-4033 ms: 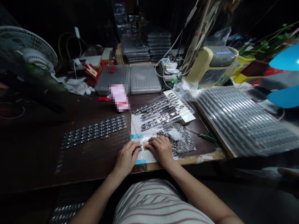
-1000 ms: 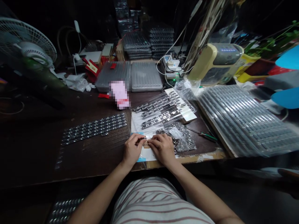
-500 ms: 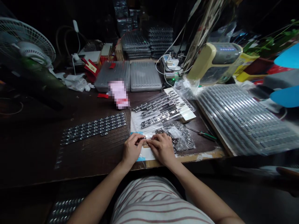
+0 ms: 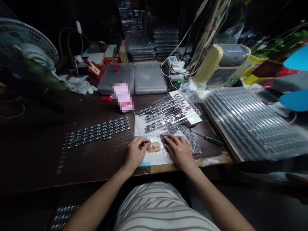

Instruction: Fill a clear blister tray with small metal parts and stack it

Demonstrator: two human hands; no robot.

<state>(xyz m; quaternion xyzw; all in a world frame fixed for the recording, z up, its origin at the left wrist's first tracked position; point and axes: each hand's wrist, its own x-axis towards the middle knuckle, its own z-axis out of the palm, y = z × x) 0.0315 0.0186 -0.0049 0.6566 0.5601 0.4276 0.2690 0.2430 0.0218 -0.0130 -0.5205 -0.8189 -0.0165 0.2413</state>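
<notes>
My left hand (image 4: pixel 136 150) best steady beside tan rectangular block (image 4: pixel 157 148); right hand (image 4: pixel 181 150) light at small dark metal parts (image 4: pixel 163 140); both grips unclear.

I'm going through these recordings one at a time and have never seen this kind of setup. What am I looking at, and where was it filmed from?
There is no robot here: the view comes from one camera on a person's head, looking forward and down at their two bare hands.

The left hand seems to pinch something small and dark, too hidden to identify. The right hand has its fingertips at a pile of small metal parts; whether it grips one is unclear. Between the hands, a small tan block lies on a white sheet.

On the dark table are rows of dark strips to the left, a clear tray with more pieces ahead, and a green-handled tool to the right.
</notes>
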